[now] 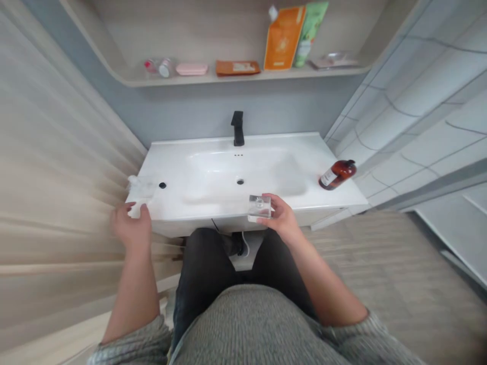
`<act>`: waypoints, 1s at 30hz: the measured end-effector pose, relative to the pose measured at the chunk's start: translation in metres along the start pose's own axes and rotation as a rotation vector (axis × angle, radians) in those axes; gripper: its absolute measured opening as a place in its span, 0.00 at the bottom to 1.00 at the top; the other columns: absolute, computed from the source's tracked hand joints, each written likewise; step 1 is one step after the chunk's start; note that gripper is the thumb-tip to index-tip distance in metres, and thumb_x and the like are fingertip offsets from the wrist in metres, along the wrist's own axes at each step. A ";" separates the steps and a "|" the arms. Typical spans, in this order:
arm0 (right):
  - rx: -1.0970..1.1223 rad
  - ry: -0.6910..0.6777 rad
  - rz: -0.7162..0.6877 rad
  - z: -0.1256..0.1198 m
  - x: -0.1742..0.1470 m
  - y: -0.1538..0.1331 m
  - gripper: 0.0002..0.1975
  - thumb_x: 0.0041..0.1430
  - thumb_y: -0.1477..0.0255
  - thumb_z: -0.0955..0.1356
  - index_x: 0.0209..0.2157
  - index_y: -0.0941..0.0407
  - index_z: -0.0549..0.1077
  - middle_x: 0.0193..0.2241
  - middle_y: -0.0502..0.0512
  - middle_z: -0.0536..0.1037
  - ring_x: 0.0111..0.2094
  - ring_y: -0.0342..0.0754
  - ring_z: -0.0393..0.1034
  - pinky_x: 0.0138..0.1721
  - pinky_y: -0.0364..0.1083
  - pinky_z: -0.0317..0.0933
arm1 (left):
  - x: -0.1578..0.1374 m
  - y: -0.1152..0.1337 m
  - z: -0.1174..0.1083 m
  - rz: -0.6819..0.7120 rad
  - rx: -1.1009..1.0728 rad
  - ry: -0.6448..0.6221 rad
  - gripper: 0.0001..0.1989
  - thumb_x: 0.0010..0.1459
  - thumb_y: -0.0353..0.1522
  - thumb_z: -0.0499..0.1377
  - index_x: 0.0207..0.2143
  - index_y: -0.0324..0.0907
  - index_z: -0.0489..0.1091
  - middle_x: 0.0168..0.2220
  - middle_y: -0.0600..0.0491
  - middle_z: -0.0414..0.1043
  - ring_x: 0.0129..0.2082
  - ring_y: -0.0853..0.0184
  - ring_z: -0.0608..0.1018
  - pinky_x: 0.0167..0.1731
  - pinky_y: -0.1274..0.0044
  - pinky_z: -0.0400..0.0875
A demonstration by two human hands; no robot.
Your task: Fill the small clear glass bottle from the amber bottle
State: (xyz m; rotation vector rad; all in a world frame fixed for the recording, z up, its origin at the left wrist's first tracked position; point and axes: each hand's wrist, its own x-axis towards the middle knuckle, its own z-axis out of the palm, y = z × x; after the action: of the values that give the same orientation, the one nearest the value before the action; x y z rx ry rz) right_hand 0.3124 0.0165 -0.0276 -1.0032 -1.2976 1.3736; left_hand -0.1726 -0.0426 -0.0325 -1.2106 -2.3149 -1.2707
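Observation:
My right hand (283,218) is closed around a clear, square-sided container (259,207), held over the front edge of the white sink (209,210). The container is see-through, and a small round shape shows in it. My left hand (133,225) is at the sink's left front corner with thumb and fingers apart and nothing visible between them. Just beyond its fingertips lies a whitish, see-through item (141,186), too blurred to name. Near that item is a small black round spot (162,185) on the sink top.
A black faucet (238,129) stands behind the basin drain (240,181). On the right of the sink top is a brown bottle (338,175). Above, a shelf (213,80) holds an orange pouch (284,38), a green tube (309,35) and smaller items. A pale curtain (57,177) hangs at left.

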 end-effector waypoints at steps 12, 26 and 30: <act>0.036 -0.156 0.042 0.035 -0.014 -0.012 0.44 0.43 0.59 0.89 0.61 0.47 0.77 0.62 0.59 0.81 0.56 0.59 0.82 0.59 0.58 0.79 | -0.068 0.138 -0.003 0.258 -0.625 -0.698 0.27 0.60 0.41 0.72 0.61 0.48 0.78 0.62 0.43 0.81 0.62 0.49 0.82 0.60 0.59 0.77; 0.093 -0.231 -0.010 0.064 -0.045 -0.022 0.50 0.44 0.59 0.90 0.68 0.47 0.76 0.62 0.60 0.83 0.64 0.65 0.79 0.65 0.64 0.76 | -0.115 0.179 -0.021 0.019 -1.007 -0.992 0.35 0.57 0.43 0.79 0.64 0.47 0.76 0.62 0.41 0.81 0.62 0.48 0.82 0.60 0.59 0.80; 0.120 -0.216 -0.027 0.064 -0.053 -0.029 0.50 0.44 0.58 0.90 0.68 0.47 0.77 0.61 0.60 0.84 0.65 0.66 0.78 0.67 0.65 0.75 | -0.129 0.178 -0.025 -0.021 -1.068 -1.048 0.39 0.55 0.43 0.81 0.65 0.48 0.74 0.65 0.41 0.79 0.64 0.47 0.82 0.62 0.59 0.79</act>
State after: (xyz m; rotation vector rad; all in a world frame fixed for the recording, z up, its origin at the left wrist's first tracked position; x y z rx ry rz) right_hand 0.2636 -0.0494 0.0046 -0.7699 -1.3624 1.5526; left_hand 0.0392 -0.0834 0.0171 -2.6940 -2.0641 -2.4371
